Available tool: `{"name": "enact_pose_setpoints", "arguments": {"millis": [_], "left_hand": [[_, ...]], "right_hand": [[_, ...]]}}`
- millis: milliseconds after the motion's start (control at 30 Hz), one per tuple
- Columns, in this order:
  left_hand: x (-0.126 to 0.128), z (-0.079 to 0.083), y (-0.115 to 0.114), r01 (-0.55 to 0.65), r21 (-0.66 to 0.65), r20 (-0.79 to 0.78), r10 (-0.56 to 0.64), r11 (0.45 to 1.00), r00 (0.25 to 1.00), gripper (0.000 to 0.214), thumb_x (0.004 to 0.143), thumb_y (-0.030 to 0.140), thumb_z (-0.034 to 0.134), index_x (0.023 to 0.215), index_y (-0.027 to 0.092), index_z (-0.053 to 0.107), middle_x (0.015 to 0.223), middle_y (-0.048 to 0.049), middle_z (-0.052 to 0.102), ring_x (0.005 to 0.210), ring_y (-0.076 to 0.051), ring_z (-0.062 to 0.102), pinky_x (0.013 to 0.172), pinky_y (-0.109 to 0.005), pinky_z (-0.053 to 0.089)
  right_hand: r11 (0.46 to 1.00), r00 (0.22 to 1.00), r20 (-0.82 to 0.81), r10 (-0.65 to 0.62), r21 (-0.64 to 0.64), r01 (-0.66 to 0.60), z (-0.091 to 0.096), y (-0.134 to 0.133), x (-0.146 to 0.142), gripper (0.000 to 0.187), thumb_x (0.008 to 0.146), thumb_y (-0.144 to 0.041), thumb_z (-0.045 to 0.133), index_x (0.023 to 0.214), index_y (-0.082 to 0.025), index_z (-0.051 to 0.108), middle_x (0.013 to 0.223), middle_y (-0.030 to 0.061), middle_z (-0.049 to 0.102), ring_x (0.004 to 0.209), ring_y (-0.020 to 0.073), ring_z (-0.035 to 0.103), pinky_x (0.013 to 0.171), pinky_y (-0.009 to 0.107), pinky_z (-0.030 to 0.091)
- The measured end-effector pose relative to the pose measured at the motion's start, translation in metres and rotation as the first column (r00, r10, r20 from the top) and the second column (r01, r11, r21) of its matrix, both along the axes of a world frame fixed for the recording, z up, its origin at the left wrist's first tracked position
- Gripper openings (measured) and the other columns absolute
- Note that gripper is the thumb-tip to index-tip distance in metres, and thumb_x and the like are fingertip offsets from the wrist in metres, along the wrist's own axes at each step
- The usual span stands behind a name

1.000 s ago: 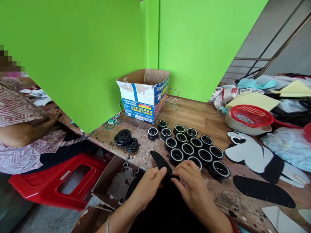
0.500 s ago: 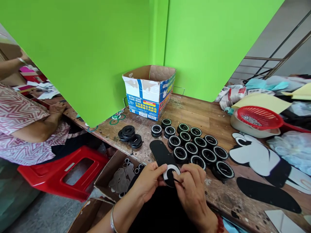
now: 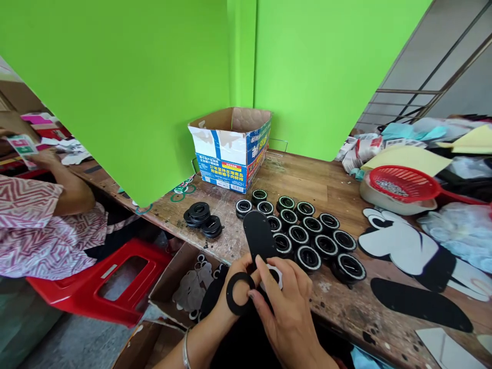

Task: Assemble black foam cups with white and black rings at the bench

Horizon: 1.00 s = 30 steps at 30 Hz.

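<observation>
My left hand (image 3: 241,270) is closed round the lower part of a long, round-ended black piece (image 3: 260,233), which stands up above the fingers. A white ring with a black centre (image 3: 277,277) shows on that piece, partly behind my right fingers. My right hand (image 3: 289,305) crosses in front, its thumb and index finger at the edge of a flat black ring (image 3: 230,294). The ring lies against my left hand and wrist, with skin visible through its hole. Most of my left fingers are hidden.
Stacked black rings with white tops (image 3: 299,233) crowd the wooden table. Plain black rings (image 3: 199,211) stand left of them. Behind is a cardboard box (image 3: 219,159); at right, a red basket (image 3: 407,179), panda-like cutout (image 3: 407,241) and black piece (image 3: 421,305). Beside a red stool (image 3: 84,294), a person sits.
My right hand has moved from the white ring to the flat black ring, now by my left wrist. The long black piece stands more upright. The person at left has raised a printed card.
</observation>
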<state>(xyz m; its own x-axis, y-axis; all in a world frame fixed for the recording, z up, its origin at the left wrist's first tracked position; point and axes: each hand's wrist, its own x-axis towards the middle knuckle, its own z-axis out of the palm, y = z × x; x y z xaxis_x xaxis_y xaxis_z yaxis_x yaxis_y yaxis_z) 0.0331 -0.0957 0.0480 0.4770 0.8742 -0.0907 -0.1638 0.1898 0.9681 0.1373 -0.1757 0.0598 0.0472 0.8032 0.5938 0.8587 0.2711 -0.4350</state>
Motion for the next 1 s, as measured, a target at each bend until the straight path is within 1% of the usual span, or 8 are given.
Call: {"name": "enact_pose_setpoints", "arguments": {"millis": [67, 167, 267, 367, 500, 667, 833, 1000], "left_hand": [[-0.003, 0.0, 0.002, 0.016, -0.076, 0.015, -0.015, 0.997, 1.0, 0.041, 0.063, 0.04, 0.084, 0.092, 0.015, 0.069, 0.08, -0.0052, 0.071, 0.072, -0.019, 0.063, 0.068, -0.027, 0.049], [-0.007, 0.002, 0.001, 0.064, -0.192, 0.058, -0.053, 0.979, 0.997, 0.051, 0.059, 0.038, 0.087, 0.1, 0.014, 0.067, 0.083, -0.0075, 0.072, 0.073, -0.02, 0.066, 0.07, -0.028, 0.051], [-0.006, 0.007, -0.004, 0.133, -0.25, 0.086, -0.115, 0.959, 0.99, 0.052, 0.063, 0.039, 0.086, 0.104, 0.013, 0.067, 0.085, -0.0092, 0.073, 0.073, -0.019, 0.067, 0.068, -0.027, 0.051], [-0.001, 0.011, -0.009, 0.152, -0.278, 0.079, -0.135, 0.948, 0.988, 0.057, 0.063, 0.041, 0.086, 0.109, 0.014, 0.066, 0.08, -0.0077, 0.072, 0.067, -0.017, 0.064, 0.062, -0.024, 0.049], [0.01, 0.009, -0.015, 0.153, -0.265, 0.009, -0.156, 0.952, 0.988, 0.047, 0.064, 0.047, 0.084, 0.092, 0.012, 0.072, 0.071, -0.0052, 0.069, 0.062, -0.013, 0.058, 0.059, -0.021, 0.044], [0.019, 0.009, -0.016, 0.101, -0.217, -0.071, -0.119, 0.971, 0.99, 0.04, 0.068, 0.05, 0.079, 0.076, 0.012, 0.071, 0.061, -0.0008, 0.06, 0.054, -0.009, 0.047, 0.051, -0.02, 0.034], [0.021, 0.017, -0.014, 0.051, -0.306, -0.005, -0.055, 0.951, 0.998, 0.044, 0.063, 0.049, 0.084, 0.082, 0.011, 0.071, 0.072, -0.0064, 0.069, 0.063, -0.015, 0.059, 0.061, -0.024, 0.048], [0.026, 0.02, -0.022, 0.173, -0.355, 0.056, -0.164, 0.919, 0.985, 0.046, 0.062, 0.048, 0.085, 0.086, 0.01, 0.073, 0.076, -0.009, 0.071, 0.067, -0.017, 0.063, 0.063, -0.025, 0.052]], "right_hand": [[0.998, 0.997, -0.031, -0.064, 0.001, 0.065, -0.009, 0.002, 0.01, 0.046, 0.092, -0.028, 0.056, 0.137, -0.021, 0.048, 0.125, 0.0143, 0.056, 0.118, 0.0307, 0.049, 0.097, 0.051, 0.04], [0.986, 0.929, -0.333, -0.16, -0.105, 0.132, -0.01, 0.005, 0.029, 0.04, 0.091, -0.039, 0.057, 0.126, -0.02, 0.055, 0.119, 0.0133, 0.061, 0.111, 0.0281, 0.055, 0.094, 0.047, 0.045], [0.916, 0.697, -0.689, -0.199, -0.384, -0.118, 0.001, 0.005, 0.043, 0.037, 0.088, -0.05, 0.056, 0.106, -0.019, 0.063, 0.095, 0.0081, 0.067, 0.085, 0.0221, 0.063, 0.073, 0.034, 0.052], [0.815, 0.523, -0.822, -0.225, -0.453, -0.362, 0.011, 0.001, 0.047, 0.039, 0.084, -0.055, 0.059, 0.073, -0.018, 0.06, 0.068, 0.0008, 0.058, 0.062, 0.0143, 0.053, 0.057, 0.025, 0.045], [0.894, 0.572, -0.778, -0.259, -0.417, -0.163, 0.01, -0.006, 0.048, 0.042, 0.072, -0.053, 0.071, 0.059, -0.018, 0.052, 0.063, -0.0014, 0.05, 0.061, 0.0127, 0.045, 0.056, 0.024, 0.04], [0.902, 0.594, -0.754, -0.28, -0.419, -0.106, 0.004, -0.02, 0.074, 0.038, 0.083, -0.052, 0.062, 0.065, -0.018, 0.061, 0.066, -0.0003, 0.053, 0.063, 0.0133, 0.047, 0.058, 0.024, 0.039], [0.911, 0.616, -0.686, -0.386, -0.387, 0.14, 0.004, -0.033, 0.113, 0.035, 0.084, -0.053, 0.061, 0.081, -0.02, 0.07, 0.075, 0.0013, 0.061, 0.071, 0.0154, 0.054, 0.064, 0.024, 0.044], [0.885, 0.567, -0.76, -0.317, -0.452, -0.112, 0.011, -0.027, 0.089, 0.041, 0.081, -0.056, 0.062, 0.093, -0.018, 0.07, 0.08, 0.0039, 0.067, 0.072, 0.0182, 0.06, 0.066, 0.028, 0.05]]}}
